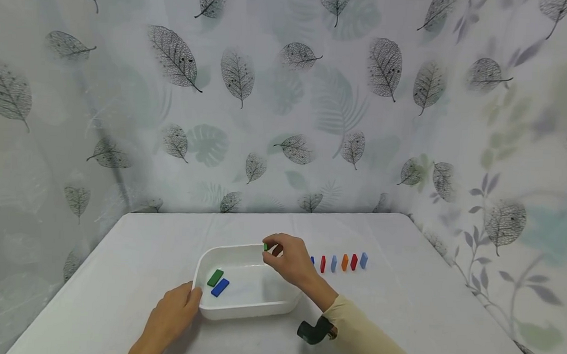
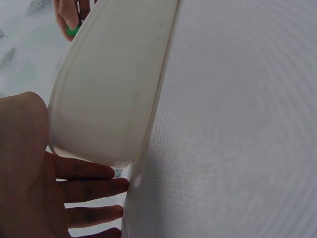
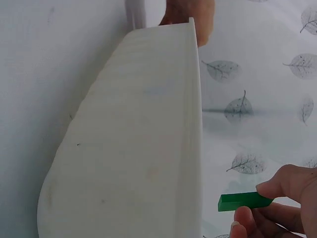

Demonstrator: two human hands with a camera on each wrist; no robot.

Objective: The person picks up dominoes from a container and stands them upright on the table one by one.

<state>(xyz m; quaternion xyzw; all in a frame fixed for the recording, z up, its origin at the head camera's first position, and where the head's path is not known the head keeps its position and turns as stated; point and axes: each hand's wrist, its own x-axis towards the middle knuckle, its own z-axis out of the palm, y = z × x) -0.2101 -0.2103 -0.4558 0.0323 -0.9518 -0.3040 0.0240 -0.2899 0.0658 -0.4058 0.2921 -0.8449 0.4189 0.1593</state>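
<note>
R hand (image 1: 287, 259) pinching bright-green rectangular block (image 3: 242, 201) betw. thumb and fingers, we note, apart from rim, approx. 1 o'clock of white round-cornered tray (image 1: 249, 312). L hand (image 1: 175, 309) (fingers straight, spread) touching tray, 8 o'clock. Inside, approx. 9 o'clock, we see flat dark-green block (image 1: 215, 278) beside flat blue block (image 1: 220, 288). Upright multicoloured block row (image 1: 344, 262) outside, betw. 2 and 3.

Smooth plastic-looking tray (image 1: 250, 289), smooth green block (image 3: 240, 201), finely textured tablecloth (image 2: 237, 124).
</note>
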